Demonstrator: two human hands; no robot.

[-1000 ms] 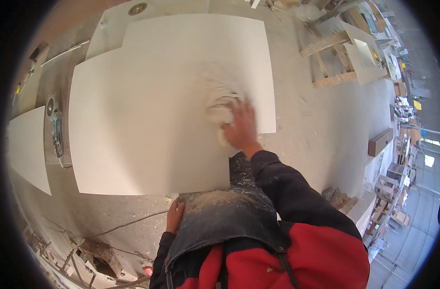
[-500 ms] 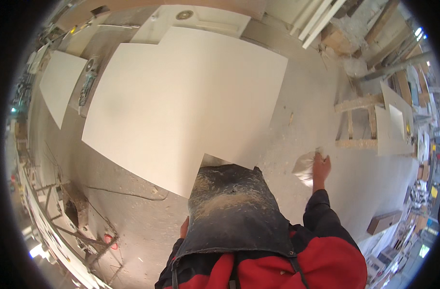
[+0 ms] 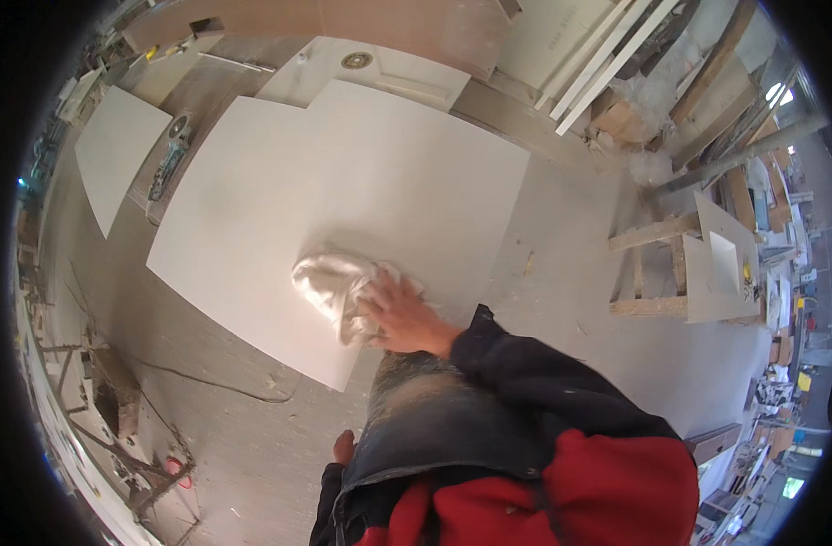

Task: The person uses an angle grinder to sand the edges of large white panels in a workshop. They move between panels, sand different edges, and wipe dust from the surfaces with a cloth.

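Note:
A large white panel (image 3: pixel 252 182) with a notched near edge lies in front of me. On its near part my right hand (image 3: pixel 402 314) presses down on a crumpled white cloth (image 3: pixel 329 282), its fingers bent over the fabric. My right arm reaches leftward across the front of a dark, dust-covered apron (image 3: pixel 425 409). My left hand (image 3: pixel 344 447) hangs low beside the apron's left edge, away from the panel. Only a small part of it shows, and its fingers cannot be made out.
A power tool (image 3: pixel 167 168) lies left of the panel, near a smaller white sheet (image 3: pixel 120 150). Beyond is another board with a round disc (image 3: pixel 357 60). At right stands a wooden trestle (image 3: pixel 648 307) with a cut-out panel (image 3: pixel 724 259). A cable (image 3: pixel 211 387) crosses the floor at left.
My right hand has swung left with the cloth, from beside the panel onto its surface. The cloth now lies spread and bunched under my hand. My left hand stays low at my side.

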